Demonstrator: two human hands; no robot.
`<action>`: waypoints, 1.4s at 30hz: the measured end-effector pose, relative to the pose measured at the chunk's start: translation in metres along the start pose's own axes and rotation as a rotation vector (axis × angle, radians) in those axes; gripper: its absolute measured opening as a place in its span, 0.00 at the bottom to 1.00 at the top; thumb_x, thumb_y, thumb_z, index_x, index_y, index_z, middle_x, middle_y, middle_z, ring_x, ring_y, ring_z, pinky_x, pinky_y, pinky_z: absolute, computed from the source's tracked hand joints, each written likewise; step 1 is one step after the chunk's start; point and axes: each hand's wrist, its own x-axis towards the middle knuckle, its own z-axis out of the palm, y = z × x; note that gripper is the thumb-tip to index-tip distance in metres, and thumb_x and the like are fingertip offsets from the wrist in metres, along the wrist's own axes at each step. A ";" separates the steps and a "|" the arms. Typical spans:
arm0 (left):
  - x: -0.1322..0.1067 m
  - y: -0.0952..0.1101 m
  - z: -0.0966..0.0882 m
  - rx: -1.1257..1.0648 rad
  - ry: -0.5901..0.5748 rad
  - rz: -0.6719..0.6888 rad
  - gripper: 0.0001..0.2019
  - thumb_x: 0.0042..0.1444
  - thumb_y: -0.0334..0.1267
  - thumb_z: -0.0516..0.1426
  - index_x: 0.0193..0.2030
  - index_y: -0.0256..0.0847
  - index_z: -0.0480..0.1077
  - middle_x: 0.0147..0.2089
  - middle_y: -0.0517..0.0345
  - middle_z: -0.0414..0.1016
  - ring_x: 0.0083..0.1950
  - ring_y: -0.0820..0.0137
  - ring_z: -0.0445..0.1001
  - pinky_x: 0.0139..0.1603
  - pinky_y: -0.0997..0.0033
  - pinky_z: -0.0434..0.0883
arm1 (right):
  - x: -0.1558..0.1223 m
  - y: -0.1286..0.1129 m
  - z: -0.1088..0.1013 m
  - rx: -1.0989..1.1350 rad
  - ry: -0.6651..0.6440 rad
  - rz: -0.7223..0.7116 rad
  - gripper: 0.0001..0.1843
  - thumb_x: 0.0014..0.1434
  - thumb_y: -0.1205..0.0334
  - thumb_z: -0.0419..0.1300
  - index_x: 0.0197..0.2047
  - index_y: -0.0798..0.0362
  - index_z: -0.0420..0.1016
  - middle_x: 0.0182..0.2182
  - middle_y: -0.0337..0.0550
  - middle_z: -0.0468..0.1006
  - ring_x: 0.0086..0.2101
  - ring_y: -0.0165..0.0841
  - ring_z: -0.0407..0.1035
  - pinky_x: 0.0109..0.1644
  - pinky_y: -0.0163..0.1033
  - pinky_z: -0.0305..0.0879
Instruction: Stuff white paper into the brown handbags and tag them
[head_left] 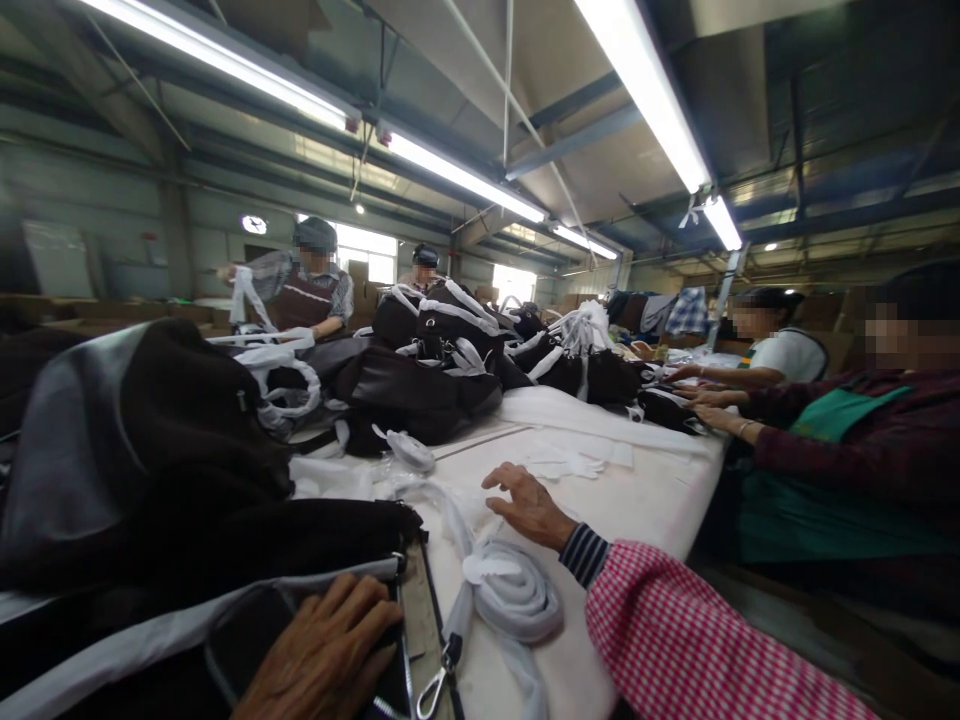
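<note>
My left hand (322,645) lies flat on a black bag (247,540) in the near left, its fingers stretched out near the bag's zipped edge. A white-wrapped strip runs along the bag beside this hand. My right hand (529,505) is over the white table, fingers apart and slightly bent, holding nothing. Just below it lies a coiled strap (517,595) wrapped in white material. A metal snap hook (431,690) hangs off a strap end between the coil and the bag.
Black bags with white-wrapped handles (420,375) are heaped across the table (645,490). A small white roll (409,450) and white gloves (566,462) lie in the middle. Two people work at the right edge; a person in a green apron (817,510) is nearest. Others stand behind the heap.
</note>
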 end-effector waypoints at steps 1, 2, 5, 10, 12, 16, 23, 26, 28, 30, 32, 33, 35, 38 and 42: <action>0.000 0.000 0.001 -0.013 -0.018 -0.016 0.09 0.70 0.44 0.54 0.49 0.54 0.76 0.45 0.61 0.80 0.43 0.66 0.76 0.44 0.72 0.75 | 0.004 -0.003 0.006 0.012 -0.023 -0.006 0.12 0.60 0.68 0.63 0.48 0.52 0.75 0.41 0.43 0.76 0.44 0.39 0.69 0.52 0.45 0.66; -0.001 0.001 0.002 -0.023 -0.032 -0.029 0.09 0.69 0.43 0.54 0.48 0.53 0.76 0.45 0.60 0.79 0.43 0.66 0.76 0.45 0.72 0.75 | 0.008 -0.005 0.011 0.026 -0.049 -0.009 0.13 0.59 0.68 0.63 0.48 0.52 0.76 0.41 0.43 0.76 0.43 0.38 0.69 0.51 0.45 0.67; -0.002 0.001 0.004 -0.042 -0.041 -0.055 0.09 0.70 0.43 0.54 0.48 0.52 0.76 0.45 0.59 0.78 0.45 0.66 0.75 0.46 0.72 0.74 | 0.012 -0.007 0.016 0.074 -0.115 0.002 0.15 0.56 0.70 0.66 0.47 0.52 0.77 0.40 0.42 0.77 0.40 0.37 0.71 0.48 0.43 0.68; -0.001 0.000 0.006 -0.061 -0.079 -0.076 0.11 0.70 0.44 0.52 0.47 0.50 0.76 0.45 0.58 0.77 0.45 0.65 0.73 0.47 0.71 0.73 | 0.001 -0.007 -0.004 0.146 -0.101 0.053 0.14 0.59 0.69 0.64 0.49 0.53 0.77 0.43 0.44 0.78 0.41 0.35 0.72 0.48 0.41 0.68; 0.000 -0.001 0.005 -0.069 -0.097 -0.077 0.11 0.70 0.45 0.53 0.48 0.50 0.76 0.45 0.58 0.77 0.46 0.64 0.73 0.48 0.70 0.73 | -0.009 -0.013 -0.018 0.193 -0.093 0.062 0.11 0.61 0.68 0.62 0.47 0.53 0.77 0.43 0.44 0.78 0.40 0.34 0.72 0.46 0.40 0.69; 0.002 0.001 0.001 -0.087 -0.103 -0.077 0.11 0.70 0.44 0.52 0.48 0.51 0.76 0.46 0.58 0.77 0.46 0.64 0.73 0.47 0.70 0.73 | -0.038 -0.037 -0.044 0.310 -0.139 0.076 0.08 0.64 0.61 0.62 0.45 0.52 0.79 0.41 0.42 0.80 0.39 0.34 0.73 0.46 0.39 0.69; 0.002 0.008 -0.003 -0.036 -0.190 -0.145 0.06 0.68 0.39 0.57 0.48 0.51 0.75 0.47 0.60 0.77 0.48 0.64 0.73 0.50 0.67 0.70 | -0.088 -0.078 -0.042 0.067 -0.230 -0.013 0.33 0.60 0.42 0.67 0.64 0.43 0.69 0.59 0.47 0.74 0.56 0.48 0.67 0.62 0.53 0.62; 0.004 0.011 -0.007 -0.026 -0.214 -0.164 0.06 0.68 0.38 0.58 0.48 0.51 0.75 0.47 0.61 0.76 0.48 0.64 0.72 0.49 0.66 0.68 | -0.097 -0.081 -0.026 -0.018 -0.136 0.020 0.29 0.62 0.46 0.65 0.65 0.41 0.69 0.61 0.47 0.73 0.57 0.49 0.65 0.61 0.55 0.62; 0.004 0.012 -0.009 -0.035 -0.209 -0.166 0.07 0.68 0.37 0.58 0.49 0.52 0.74 0.48 0.62 0.76 0.49 0.64 0.72 0.50 0.66 0.68 | -0.099 -0.079 -0.019 0.000 -0.106 0.037 0.25 0.63 0.49 0.65 0.62 0.40 0.71 0.57 0.45 0.75 0.53 0.47 0.68 0.57 0.52 0.66; 0.004 0.012 -0.009 -0.046 -0.187 -0.154 0.07 0.67 0.36 0.59 0.49 0.52 0.74 0.48 0.62 0.76 0.49 0.64 0.72 0.50 0.66 0.67 | -0.099 -0.073 -0.015 0.041 -0.067 0.044 0.24 0.61 0.49 0.66 0.60 0.41 0.73 0.52 0.45 0.78 0.49 0.46 0.70 0.53 0.50 0.68; 0.003 0.011 -0.007 -0.057 -0.175 -0.143 0.08 0.66 0.36 0.59 0.50 0.52 0.74 0.48 0.62 0.76 0.48 0.64 0.72 0.50 0.66 0.68 | -0.097 -0.067 -0.014 0.087 -0.003 0.056 0.24 0.60 0.49 0.67 0.59 0.44 0.75 0.49 0.48 0.79 0.47 0.46 0.72 0.52 0.50 0.70; 0.003 0.010 -0.007 -0.064 -0.174 -0.143 0.08 0.66 0.36 0.59 0.50 0.52 0.74 0.48 0.62 0.76 0.48 0.64 0.72 0.49 0.66 0.68 | -0.097 -0.064 -0.014 0.112 0.031 0.062 0.24 0.60 0.49 0.66 0.58 0.45 0.75 0.49 0.49 0.80 0.47 0.46 0.72 0.52 0.50 0.71; 0.002 0.009 -0.006 -0.076 -0.190 -0.150 0.08 0.66 0.37 0.59 0.50 0.53 0.73 0.48 0.62 0.75 0.48 0.63 0.72 0.48 0.65 0.68 | -0.094 -0.059 -0.015 0.174 0.080 0.068 0.23 0.63 0.49 0.64 0.58 0.47 0.76 0.49 0.51 0.80 0.48 0.47 0.73 0.54 0.51 0.71; 0.002 0.009 -0.007 -0.084 -0.214 -0.164 0.08 0.66 0.37 0.59 0.50 0.53 0.73 0.48 0.62 0.76 0.49 0.63 0.72 0.48 0.65 0.68 | -0.088 -0.055 -0.020 0.286 0.102 0.111 0.18 0.68 0.48 0.58 0.53 0.47 0.78 0.48 0.49 0.81 0.48 0.44 0.75 0.53 0.47 0.72; 0.004 0.010 -0.010 -0.102 -0.243 -0.175 0.07 0.67 0.39 0.58 0.51 0.53 0.73 0.49 0.61 0.76 0.49 0.64 0.72 0.51 0.66 0.69 | -0.080 -0.055 -0.027 0.351 0.105 0.174 0.17 0.69 0.46 0.57 0.44 0.48 0.80 0.40 0.44 0.82 0.39 0.39 0.76 0.45 0.41 0.71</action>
